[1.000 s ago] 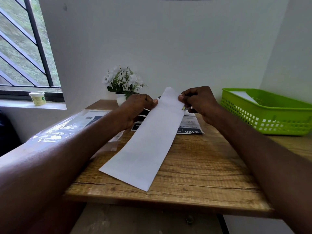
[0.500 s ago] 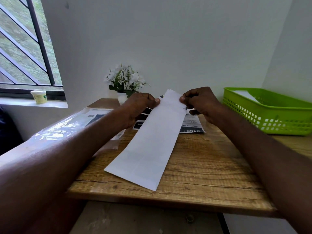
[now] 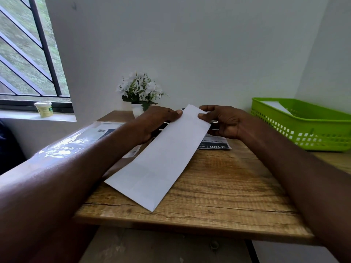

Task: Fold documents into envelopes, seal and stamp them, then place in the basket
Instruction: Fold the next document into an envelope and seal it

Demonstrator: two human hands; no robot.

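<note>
A long white envelope [image 3: 163, 158] slants across the middle of the wooden table [image 3: 218, 186], its near end low over the wood. My left hand [image 3: 157, 122] pinches the far left corner between thumb and fingers. My right hand [image 3: 222, 120] pinches the far right corner. A small dark object with a shiny part [image 3: 214, 122] shows under my right fingers; what it is cannot be told. A green plastic basket [image 3: 303, 128] stands at the right with a white sheet [image 3: 275, 106] inside.
A printed sheet [image 3: 216, 144] lies under my right hand. A clear plastic packet [image 3: 79, 141] lies along the table's left side. A white pot of flowers [image 3: 139, 95] stands at the back. A small tub [image 3: 43, 109] sits on the window sill.
The envelope's near end has shifted slightly to the right. Both hands keep the same pinch on its far end.
</note>
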